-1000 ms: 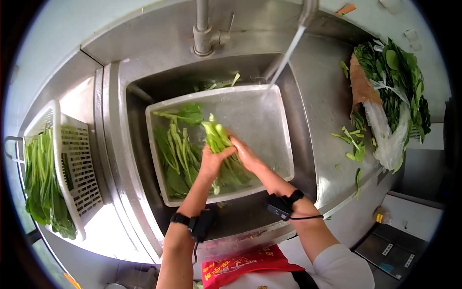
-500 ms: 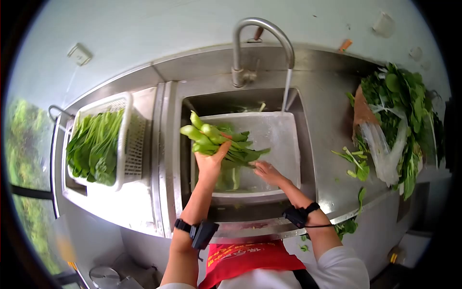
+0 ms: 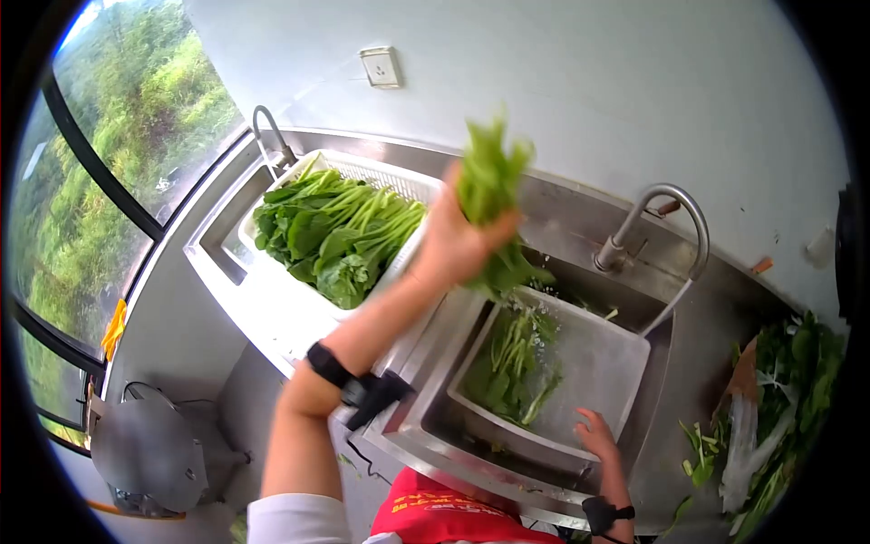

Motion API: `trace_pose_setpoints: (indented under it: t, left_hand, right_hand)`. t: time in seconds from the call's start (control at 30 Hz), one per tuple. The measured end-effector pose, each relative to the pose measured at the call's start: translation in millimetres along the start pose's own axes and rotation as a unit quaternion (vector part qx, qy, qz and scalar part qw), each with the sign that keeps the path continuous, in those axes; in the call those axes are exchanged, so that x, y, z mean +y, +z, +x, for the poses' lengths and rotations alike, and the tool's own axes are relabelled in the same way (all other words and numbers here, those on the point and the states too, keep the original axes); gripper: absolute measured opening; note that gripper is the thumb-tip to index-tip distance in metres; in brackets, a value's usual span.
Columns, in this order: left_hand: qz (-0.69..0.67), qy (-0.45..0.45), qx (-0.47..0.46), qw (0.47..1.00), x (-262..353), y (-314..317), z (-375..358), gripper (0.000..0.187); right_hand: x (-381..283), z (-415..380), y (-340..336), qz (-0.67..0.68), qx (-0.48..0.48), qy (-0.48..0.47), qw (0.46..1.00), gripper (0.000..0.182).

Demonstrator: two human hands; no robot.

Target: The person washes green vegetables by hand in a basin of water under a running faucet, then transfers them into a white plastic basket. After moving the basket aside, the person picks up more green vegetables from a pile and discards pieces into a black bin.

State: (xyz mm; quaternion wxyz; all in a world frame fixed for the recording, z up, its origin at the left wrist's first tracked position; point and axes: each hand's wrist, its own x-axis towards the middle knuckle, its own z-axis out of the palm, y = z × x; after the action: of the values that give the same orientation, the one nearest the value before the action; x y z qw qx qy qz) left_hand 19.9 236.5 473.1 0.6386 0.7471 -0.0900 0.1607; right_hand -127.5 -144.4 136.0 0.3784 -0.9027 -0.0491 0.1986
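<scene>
My left hand [image 3: 456, 238] is closed round a bunch of leafy greens [image 3: 492, 181], raised above the left side of the sink, pale stems up and leaves hanging, slightly blurred. Water drops fall beneath it. Below, in the sink, a white tub [image 3: 594, 363] holds water, with loose greens [image 3: 518, 363] at its left. Over the tub's near right edge is my right hand [image 3: 596, 435], fingers apart and holding nothing. A white plastic basket [image 3: 412, 184] stands to the left of my left hand, filled with greens [image 3: 335, 234] laid side by side.
Water runs from a curved faucet [image 3: 696, 227] at the tub's far right corner. On the right of the counter lie more greens [image 3: 802, 399] with a plastic bag [image 3: 743, 444] and loose leaves [image 3: 700, 453]. A second faucet [image 3: 272, 136] stands behind the basket.
My left hand has lifted the bunch up and left out of the tub toward the basket. My right hand has come away from the leaves. The view has swung left.
</scene>
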Motion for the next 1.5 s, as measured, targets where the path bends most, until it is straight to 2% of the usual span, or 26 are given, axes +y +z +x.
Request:
trace_pose_setpoints:
  t: [0.07,0.13,0.2,0.33,0.4,0.57,0.6,0.67,0.73,0.77,0.87,0.93,0.97,1.0,1.03,1.07,1.1,1.13,1.17,1.2,1.23,1.3,1.37,1.43,1.47,1.5]
  left_hand:
    - [0.110,0.057,0.041,0.991,44,-66,32,0.054]
    - [0.266,0.115,0.111,0.950,59,-135,58,0.055]
    - [0.442,0.068,0.143,0.883,53,-214,85,0.059]
    - [0.567,-0.087,0.121,0.810,-25,-362,122,0.059]
    - [0.621,-0.084,0.113,0.771,-64,-404,125,0.059]
    - [0.585,-0.123,0.136,0.790,-177,-462,148,0.065]
    - [0.564,-0.179,0.088,0.801,-191,-465,148,0.085]
    - [0.464,-0.268,-0.083,0.840,-235,-482,140,0.105]
    - [0.573,-0.357,-0.167,0.718,-241,-474,119,0.113]
    - [0.542,-0.365,-0.170,0.738,-255,-483,117,0.116]
    - [0.533,-0.379,-0.191,0.733,-242,-475,113,0.119]
    - [0.543,-0.360,-0.196,0.733,-264,-485,109,0.119]
    - [0.559,-0.347,-0.187,0.730,-278,-492,110,0.116]
    - [0.560,-0.294,-0.188,0.752,-286,-498,110,0.110]
    - [0.554,-0.297,-0.187,0.755,-290,-503,111,0.104]
    - [0.523,-0.245,-0.209,0.789,-314,-526,117,0.096]
    - [0.501,-0.224,-0.180,0.816,-322,-541,123,0.087]
    - [0.594,-0.181,-0.165,0.766,-308,-536,126,0.077]
    - [0.662,-0.121,-0.055,0.737,-284,-513,113,0.067]
    - [0.627,-0.131,0.017,0.768,-232,-470,104,0.062]
    - [0.619,0.053,0.041,0.783,-251,-505,116,0.059]
    - [0.566,0.163,0.064,0.806,-206,-485,114,0.053]
    - [0.520,0.165,0.057,0.836,-124,-394,77,0.054]
    - [0.462,0.172,0.013,0.870,-86,-324,44,0.059]
    - [0.449,0.182,-0.013,0.875,-73,-291,28,0.061]
    - [0.418,0.172,-0.046,0.891,-61,-250,8,0.060]
  right_hand:
    - [-1,1,0,-0.013,0.028,-0.004,1.000,0.038]
    - [-8,4,2,-0.019,0.045,0.011,0.999,0.038]
    - [-13,8,10,-0.005,0.063,0.027,0.998,0.038]
    - [-39,11,37,0.012,0.102,0.068,0.992,0.037]
    - [-68,12,45,-0.007,0.095,0.085,0.992,0.037]
    - [-147,6,68,-0.031,0.052,0.159,0.985,0.035]
    - [-151,5,70,-0.034,0.048,0.161,0.985,0.035]
    - [-152,1,75,-0.042,0.032,0.162,0.985,0.035]
    - [-141,1,74,-0.015,0.034,0.177,0.983,0.036]
    - [-136,0,75,0.000,0.035,0.186,0.982,0.036]
    - [-162,16,71,0.049,0.036,0.223,0.973,0.034]
    - [-165,30,78,-0.019,0.028,0.172,0.984,0.035]
    - [-177,39,81,0.039,0.019,0.170,0.985,0.037]
    - [-187,48,86,0.000,0.034,0.074,0.997,0.039]
    - [-192,52,86,-0.024,0.038,0.058,0.997,0.038]
    - [-188,59,87,-0.035,0.046,0.021,0.998,0.038]
    - [-197,65,80,-0.014,0.029,0.059,0.998,0.040]
    - [-189,73,79,-0.004,0.043,0.063,0.997,0.043]
    - [-180,82,78,0.010,0.056,0.086,0.995,0.049]
    - [-166,92,80,0.023,0.066,0.125,0.990,0.055]
    - [-150,103,84,0.057,0.074,0.167,0.981,0.070]
    - [-128,119,92,0.109,0.095,0.228,0.963,0.094]
    - [-112,139,109,0.074,0.105,0.317,0.940,0.104]
    - [-122,150,110,0.022,0.105,0.410,0.906,0.115]
    - [-115,153,116,-0.028,0.149,0.436,0.887,0.111]
    - [-87,154,123,0.030,0.153,0.433,0.888,0.103]
